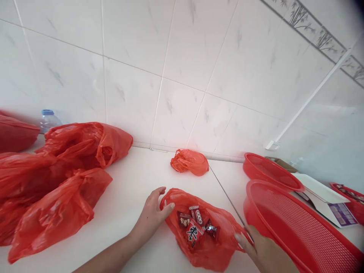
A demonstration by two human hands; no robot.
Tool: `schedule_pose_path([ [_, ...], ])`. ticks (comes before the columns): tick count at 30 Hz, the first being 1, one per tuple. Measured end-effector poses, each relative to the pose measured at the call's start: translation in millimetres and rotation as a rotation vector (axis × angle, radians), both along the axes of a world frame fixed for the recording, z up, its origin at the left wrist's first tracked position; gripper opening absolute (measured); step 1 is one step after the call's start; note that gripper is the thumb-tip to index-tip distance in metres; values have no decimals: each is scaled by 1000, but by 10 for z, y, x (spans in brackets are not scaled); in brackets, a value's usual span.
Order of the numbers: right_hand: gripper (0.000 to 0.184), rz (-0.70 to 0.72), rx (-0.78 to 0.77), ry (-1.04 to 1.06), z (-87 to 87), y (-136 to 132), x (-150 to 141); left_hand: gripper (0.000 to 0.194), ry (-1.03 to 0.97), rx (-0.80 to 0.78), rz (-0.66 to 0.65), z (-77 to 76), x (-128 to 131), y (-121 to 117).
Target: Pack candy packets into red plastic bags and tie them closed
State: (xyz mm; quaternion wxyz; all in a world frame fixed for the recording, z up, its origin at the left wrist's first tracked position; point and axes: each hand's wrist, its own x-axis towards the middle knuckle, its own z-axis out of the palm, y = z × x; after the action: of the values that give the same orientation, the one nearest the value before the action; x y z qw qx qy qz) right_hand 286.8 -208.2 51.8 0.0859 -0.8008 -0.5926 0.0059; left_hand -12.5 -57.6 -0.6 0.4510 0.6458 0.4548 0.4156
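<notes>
A small red plastic bag (222,248) lies open on the white table (136,197) right in front of me. Inside it are a few wrapped candies (195,223) in red and dark wrappers. My left hand (152,216) pinches the bag's left rim between thumb and fingers. My right hand (261,252) grips the bag's right edge, just beside a red mesh basket (318,242). Together the two hands hold the bag's mouth apart.
Several large, stuffed red plastic bags (57,178) fill the table's left side, with a water bottle (48,119) behind them. A crumpled red bag (189,162) lies near the tiled wall. A second red basket (270,170), a white scale (324,197) and another red tray (349,195) stand at right.
</notes>
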Motion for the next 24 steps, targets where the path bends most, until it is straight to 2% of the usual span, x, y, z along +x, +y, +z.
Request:
schedule_pose_path([
  [2,43,-1,-85,200,-55,-41,-50,52,-63,-90,-40,87,0,16],
  [4,41,-38,-154,479,-80,-18,-109,33,-126,-176,-108,179,7,46],
  [6,34,-90,-110,719,-41,59,-151,15,-171,-220,-159,275,8,102],
  [11,28,-131,260,887,319,362,-182,15,-288,-195,-134,557,-63,321],
  [15,27,-139,587,1179,584,644,-233,14,-351,-136,-22,825,-184,405],
  [19,23,-41,886,1343,726,897,-356,14,-367,-53,41,1032,-311,385],
  [21,20,40,972,1369,761,1001,-419,13,-300,22,54,1083,-372,385],
  [24,20,88,976,1422,776,1148,-487,15,-127,57,42,1100,-444,421],
])
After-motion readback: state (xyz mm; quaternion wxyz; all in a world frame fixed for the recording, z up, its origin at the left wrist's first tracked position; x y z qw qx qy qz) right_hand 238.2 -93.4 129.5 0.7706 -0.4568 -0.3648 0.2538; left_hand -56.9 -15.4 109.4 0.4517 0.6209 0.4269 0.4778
